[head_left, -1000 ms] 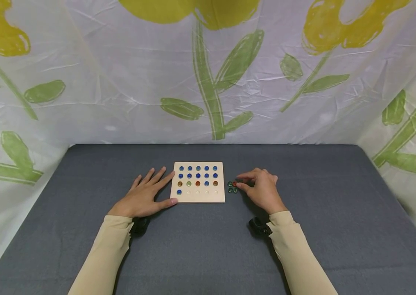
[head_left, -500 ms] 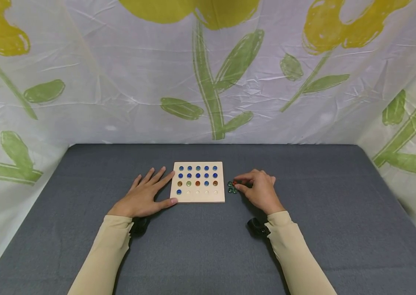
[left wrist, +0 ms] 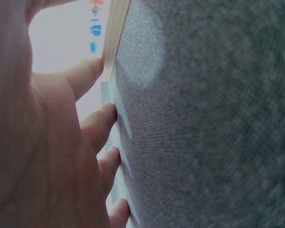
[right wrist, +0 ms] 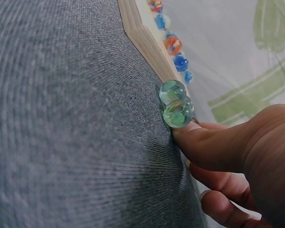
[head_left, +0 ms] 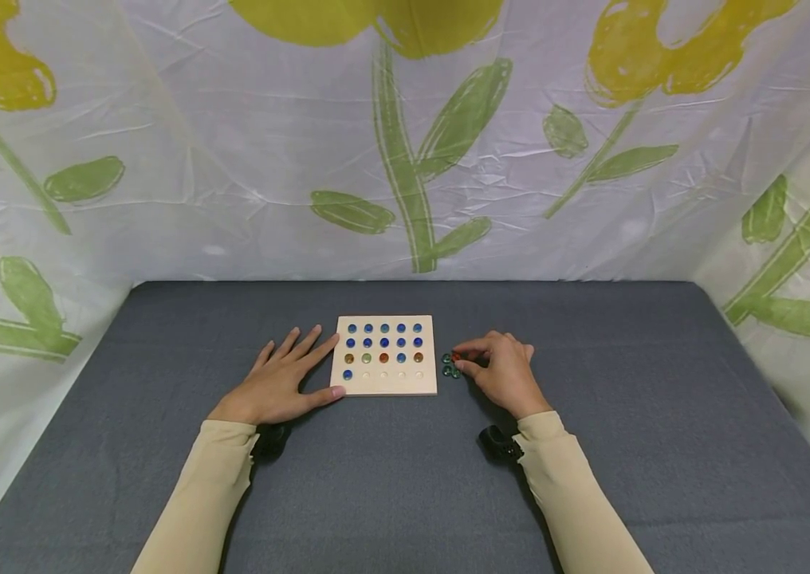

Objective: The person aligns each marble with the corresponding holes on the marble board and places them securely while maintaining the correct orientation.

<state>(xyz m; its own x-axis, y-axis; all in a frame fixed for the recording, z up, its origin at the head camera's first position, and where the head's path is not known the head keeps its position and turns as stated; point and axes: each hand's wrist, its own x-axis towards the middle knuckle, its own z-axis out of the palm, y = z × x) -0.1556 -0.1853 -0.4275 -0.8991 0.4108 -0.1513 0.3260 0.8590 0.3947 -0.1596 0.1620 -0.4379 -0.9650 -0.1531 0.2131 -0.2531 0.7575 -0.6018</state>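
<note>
A pale wooden board [head_left: 385, 387] lies on the table, with several rows of marbles in its hollows, mostly blue. The front row has one blue marble [head_left: 347, 375] at its left end; bare hollows follow. My left hand [head_left: 272, 388] lies with spread fingers, index finger and thumb at the board's left edge. Beside the right edge, my right hand [head_left: 505, 372] pinches a red marble [head_left: 456, 357] between thumb and index finger. Green marbles [head_left: 446, 371] sit close to that one. In the right wrist view, green marbles [right wrist: 177, 114] stand before the thumb tip and hide the red one.
A dark grey cloth [head_left: 391, 478] covers the table. Behind it hangs a white curtain [head_left: 247, 159] with painted yellow flowers and green leaves. A black wrist camera [head_left: 500, 443] is on the right wrist, another [head_left: 272, 442] on the left.
My right hand has shifted slightly left, and its thumb and index finger have closed in around the red marble. The left hand and the board stay in place.
</note>
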